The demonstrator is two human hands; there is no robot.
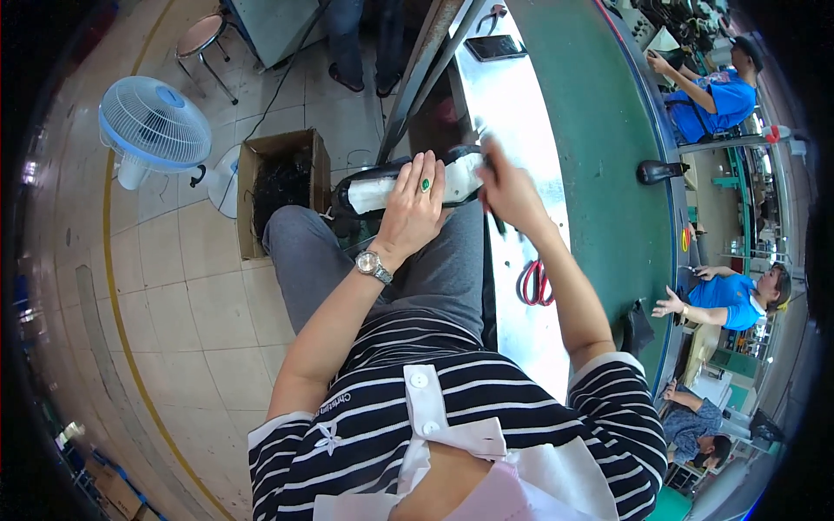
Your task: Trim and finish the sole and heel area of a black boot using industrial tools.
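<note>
Across my lap lies a black shoe (368,196), turned sole up, with a pale white bottom showing. My left hand (415,208) is laid over its middle, fingers stretched together across the sole and gripping it. At the shoe's right end, my right hand (514,193) is closed round a dark-handled tool (499,227). Motion smears this hand and the tool's head, so its exact kind is unclear. Red-handled scissors (536,283) lie on the metal bench (530,334) beside my right forearm.
A cardboard box (320,178) with black scraps stands by my left knee, near a blue-white fan (155,122) and a stool (200,36). A phone (496,48) lies on the bench. Dark shoes (660,172) sit on the green belt (599,174); co-workers (717,100) are beyond.
</note>
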